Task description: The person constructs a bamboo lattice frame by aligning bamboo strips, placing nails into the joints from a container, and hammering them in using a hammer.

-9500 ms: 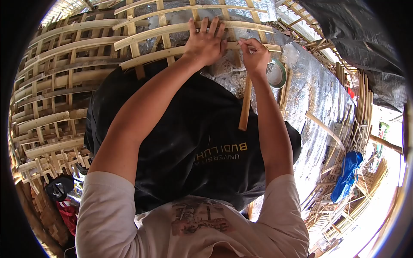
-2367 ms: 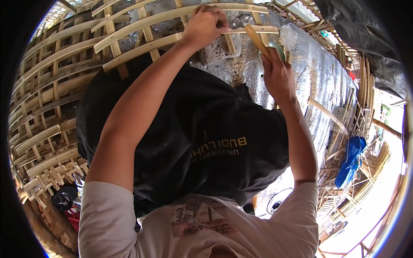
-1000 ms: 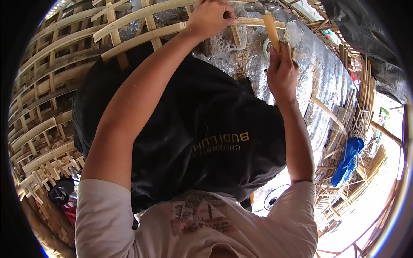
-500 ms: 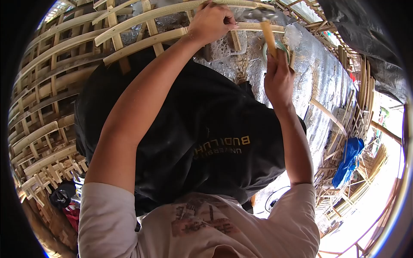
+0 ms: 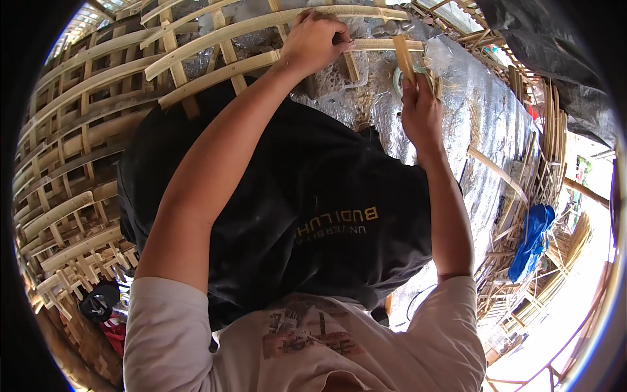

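My right hand (image 5: 423, 114) is wrapped round the wooden handle of a hammer (image 5: 403, 57). Its metal head lies toward the left, over the right part of a bamboo lattice (image 5: 222, 32). My left hand (image 5: 315, 44) rests at the lattice between two long slats, thumb and fingers pinched together beside the end of the lower bamboo slat (image 5: 385, 45). Whatever sits in that pinch is too small to make out. A gap separates the hammer head from my left fingers. Partly behind my right hand is a pale green ring, like a tape roll (image 5: 398, 81).
Black cloth with gold lettering (image 5: 326, 189) covers my lap. Silvery foil sheeting (image 5: 477, 117) lies beneath the work. More woven bamboo (image 5: 72, 130) extends on the left. At right are a blue plastic bag (image 5: 532, 242) and stacked bamboo strips (image 5: 555, 130); a loose strip (image 5: 496, 171) lies on the foil.
The hammer and my right hand have shifted slightly up and left. My left hand keeps its pinch at the slat, a little farther left in view.
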Demonstrator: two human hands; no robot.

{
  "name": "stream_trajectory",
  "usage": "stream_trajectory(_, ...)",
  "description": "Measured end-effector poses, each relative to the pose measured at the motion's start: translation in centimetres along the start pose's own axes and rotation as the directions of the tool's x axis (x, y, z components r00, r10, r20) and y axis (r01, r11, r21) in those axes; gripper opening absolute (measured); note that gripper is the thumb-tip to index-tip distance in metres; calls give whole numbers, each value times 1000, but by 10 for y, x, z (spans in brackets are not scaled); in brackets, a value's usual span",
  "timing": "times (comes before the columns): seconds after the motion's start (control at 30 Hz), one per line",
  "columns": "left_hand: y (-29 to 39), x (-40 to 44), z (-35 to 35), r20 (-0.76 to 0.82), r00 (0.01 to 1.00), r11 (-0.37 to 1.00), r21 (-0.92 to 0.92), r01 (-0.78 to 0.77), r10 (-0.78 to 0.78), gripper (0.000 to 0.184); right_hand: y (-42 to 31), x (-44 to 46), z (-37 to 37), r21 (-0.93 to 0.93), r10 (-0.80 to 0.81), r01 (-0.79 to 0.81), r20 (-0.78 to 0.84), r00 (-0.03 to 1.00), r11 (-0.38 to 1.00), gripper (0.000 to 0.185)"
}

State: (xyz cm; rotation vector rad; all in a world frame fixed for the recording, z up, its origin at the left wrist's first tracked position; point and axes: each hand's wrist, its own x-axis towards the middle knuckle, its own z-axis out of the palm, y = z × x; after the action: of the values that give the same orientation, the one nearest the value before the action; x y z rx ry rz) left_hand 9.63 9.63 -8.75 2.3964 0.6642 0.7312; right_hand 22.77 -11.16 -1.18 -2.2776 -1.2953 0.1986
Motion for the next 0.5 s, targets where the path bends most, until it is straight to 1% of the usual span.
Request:
stream_trajectory(0.03,-2,0,1,-8,1000,1000,14,-15,16,15,6,0,3,-15,4,-4,3,1000,1000,16)
stream_trajectory(0.13,-3,1,4,-18,1000,999,32,-24,25,17,18,-3,10,-76,-170,167,-35,985,983,16)
stream_trajectory(0.17,-3,0,4,-16,1000,999,36,-18,18,17,21,-3,12,-68,-198,195,-50,979,978,17)
stream_trajectory(0.27,-5,0,6,-3,1000,999,31,-29,29,18,4,-3,6,-170,-19,31,73,997,985,21)
stream_trajectory(0.37,-2,-1,6,-59,996,995,83,-61,66,17,1,-4,7,-257,35,-9,95,995,966,24)
stream_trajectory(0.5,-3,1,2,19,997,994,76,-73,72,21,6,-1,9,-273,71,-27,150,986,962,27)
